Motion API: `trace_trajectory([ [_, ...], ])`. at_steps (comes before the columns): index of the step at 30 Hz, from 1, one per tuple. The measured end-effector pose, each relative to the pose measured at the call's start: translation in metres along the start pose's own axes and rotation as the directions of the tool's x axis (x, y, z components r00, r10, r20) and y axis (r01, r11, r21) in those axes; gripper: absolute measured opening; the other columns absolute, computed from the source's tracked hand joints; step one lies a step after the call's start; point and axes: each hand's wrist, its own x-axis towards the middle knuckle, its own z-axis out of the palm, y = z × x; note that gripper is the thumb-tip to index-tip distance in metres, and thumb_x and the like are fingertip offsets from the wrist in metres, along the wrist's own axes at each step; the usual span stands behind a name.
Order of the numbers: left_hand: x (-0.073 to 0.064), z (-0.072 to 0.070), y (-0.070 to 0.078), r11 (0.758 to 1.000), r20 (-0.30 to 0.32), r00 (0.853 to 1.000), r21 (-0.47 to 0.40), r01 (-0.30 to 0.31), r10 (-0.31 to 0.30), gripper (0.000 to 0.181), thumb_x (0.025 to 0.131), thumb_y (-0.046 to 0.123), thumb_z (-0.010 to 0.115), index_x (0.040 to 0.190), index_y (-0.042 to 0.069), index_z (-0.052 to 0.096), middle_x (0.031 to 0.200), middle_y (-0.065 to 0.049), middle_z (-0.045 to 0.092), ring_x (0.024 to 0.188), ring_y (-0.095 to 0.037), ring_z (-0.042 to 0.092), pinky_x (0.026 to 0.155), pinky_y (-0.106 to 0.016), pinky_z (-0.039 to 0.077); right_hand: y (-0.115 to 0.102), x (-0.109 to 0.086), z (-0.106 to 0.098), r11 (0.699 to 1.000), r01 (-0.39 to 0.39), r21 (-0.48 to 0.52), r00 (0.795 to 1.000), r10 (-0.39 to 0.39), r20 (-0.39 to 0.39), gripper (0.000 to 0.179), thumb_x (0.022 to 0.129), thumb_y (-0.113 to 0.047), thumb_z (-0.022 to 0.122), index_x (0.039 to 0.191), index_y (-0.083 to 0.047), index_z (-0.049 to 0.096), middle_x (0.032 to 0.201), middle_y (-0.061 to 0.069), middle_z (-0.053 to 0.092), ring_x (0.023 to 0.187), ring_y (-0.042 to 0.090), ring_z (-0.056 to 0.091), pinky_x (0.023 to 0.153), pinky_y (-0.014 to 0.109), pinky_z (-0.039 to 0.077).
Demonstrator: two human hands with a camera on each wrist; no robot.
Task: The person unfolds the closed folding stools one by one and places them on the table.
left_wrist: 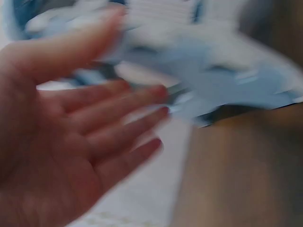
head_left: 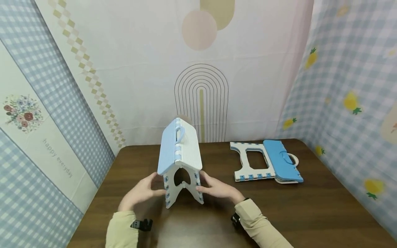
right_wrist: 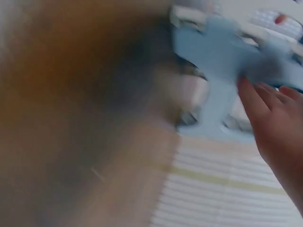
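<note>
A folding step stool (head_left: pixel 183 148) with a pale blue and white top stands on the table, its top bent into a roof-like ridge with a blue carry handle (head_left: pixel 180 134). Its two leg panels slant apart below. My left hand (head_left: pixel 143 190) is at the left leg panel, thumb and fingers spread; the left wrist view shows that hand (left_wrist: pixel 90 123) with fairly straight fingers beside the blurred stool (left_wrist: pixel 189 66). On the opposite side my right hand (head_left: pixel 218 187) touches the right leg panel. In the right wrist view, fingertips of that hand (right_wrist: pixel 279 118) meet the leg panel (right_wrist: pixel 218 61).
A second folding stool (head_left: pixel 252 160), blue and white, lies folded flat to the right on the brown wooden table (head_left: pixel 294 213). Patterned cloth (head_left: pixel 149 69) hangs behind the table and along both sides.
</note>
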Motion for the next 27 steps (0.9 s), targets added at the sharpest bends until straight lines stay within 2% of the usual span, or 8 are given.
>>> trace_trajectory([
  [2,-0.002,-0.016,0.008,0.998,0.007,1.0,0.06,0.013,-0.013,0.067,0.09,0.022,0.067,0.145,-0.002,0.036,0.135,-0.027,0.054,0.124,-0.046,0.053,0.104,-0.059,0.042,-0.004,-0.002,-0.012,0.998,-0.031,-0.048,1.0,0.031,0.004,0.078,0.101,-0.037,0.049,0.155,-0.002,0.005,0.162,0.021,0.012,0.149,0.035,0.019,0.12,0.052,0.021],
  [5,0.002,-0.034,0.028,0.989,-0.096,0.993,0.119,0.086,-0.075,0.061,0.099,0.019,0.051,0.151,-0.001,0.025,0.145,-0.028,0.044,0.131,-0.049,0.044,0.108,-0.061,0.036,-0.018,-0.003,-0.033,0.992,-0.072,-0.105,0.986,0.054,-0.159,0.069,0.101,-0.028,0.049,0.154,-0.002,0.015,0.16,0.021,0.021,0.146,0.038,0.026,0.119,0.053,0.023],
  [9,0.022,-0.038,0.061,0.985,-0.21,0.967,0.066,0.162,-0.145,0.062,0.104,0.029,0.034,0.156,0.005,0.009,0.16,-0.021,0.021,0.146,-0.042,0.024,0.119,-0.055,0.02,-0.05,0.007,-0.048,0.992,-0.083,-0.099,0.893,0.03,-0.449,0.055,0.1,-0.019,0.05,0.15,-0.004,0.032,0.153,0.019,0.039,0.14,0.036,0.039,0.115,0.052,0.033],
  [11,0.035,-0.032,0.076,0.99,-0.233,0.963,0.009,0.141,-0.135,0.065,0.105,0.033,0.031,0.156,0.006,0.001,0.163,-0.018,0.008,0.15,-0.038,0.011,0.123,-0.051,0.011,-0.069,0.018,-0.046,0.994,-0.036,-0.102,0.849,-0.024,-0.529,0.053,0.101,-0.02,0.049,0.15,-0.007,0.034,0.153,0.016,0.039,0.142,0.033,0.037,0.116,0.05,0.032],
  [13,0.046,-0.024,0.088,0.995,-0.251,0.963,-0.021,0.094,-0.096,0.067,0.105,0.036,0.03,0.156,0.006,-0.002,0.164,-0.016,0.0,0.152,-0.035,0.003,0.124,-0.049,0.006,-0.086,0.03,-0.041,0.993,0.03,-0.119,0.823,-0.091,-0.56,0.053,0.102,-0.023,0.048,0.151,-0.009,0.033,0.156,0.012,0.035,0.145,0.03,0.033,0.118,0.049,0.028],
  [17,0.062,-0.008,0.103,0.999,-0.261,0.965,-0.035,0.002,-0.011,0.069,0.105,0.037,0.031,0.155,0.003,-0.002,0.164,-0.013,-0.005,0.153,-0.03,-0.004,0.124,-0.048,0.002,-0.109,0.052,-0.03,0.979,0.12,-0.162,0.821,-0.19,-0.539,0.056,0.104,-0.028,0.043,0.154,-0.009,0.027,0.161,0.008,0.025,0.15,0.027,0.023,0.121,0.048,0.022],
  [23,0.068,0.0,0.105,0.994,-0.244,0.97,-0.106,-0.018,-0.008,0.072,0.103,0.04,0.036,0.156,0.016,-0.008,0.164,-0.01,-0.004,0.153,-0.031,-0.001,0.123,-0.053,0.008,-0.118,0.066,-0.021,0.979,0.127,-0.16,0.843,-0.192,-0.502,0.058,0.105,-0.033,0.037,0.155,-0.007,0.021,0.164,0.008,0.016,0.152,0.024,0.016,0.122,0.047,0.019],
  [27,0.071,0.001,0.101,0.993,-0.225,0.974,-0.116,-0.009,-0.017,0.067,0.103,0.038,0.033,0.157,0.013,0.0,0.165,-0.01,0.0,0.153,-0.031,0.002,0.123,-0.052,0.008,-0.115,0.07,-0.016,0.979,0.127,-0.159,0.84,-0.191,-0.507,0.058,0.106,-0.033,0.035,0.155,-0.008,0.018,0.164,0.009,0.016,0.151,0.022,0.016,0.122,0.045,0.02],
])
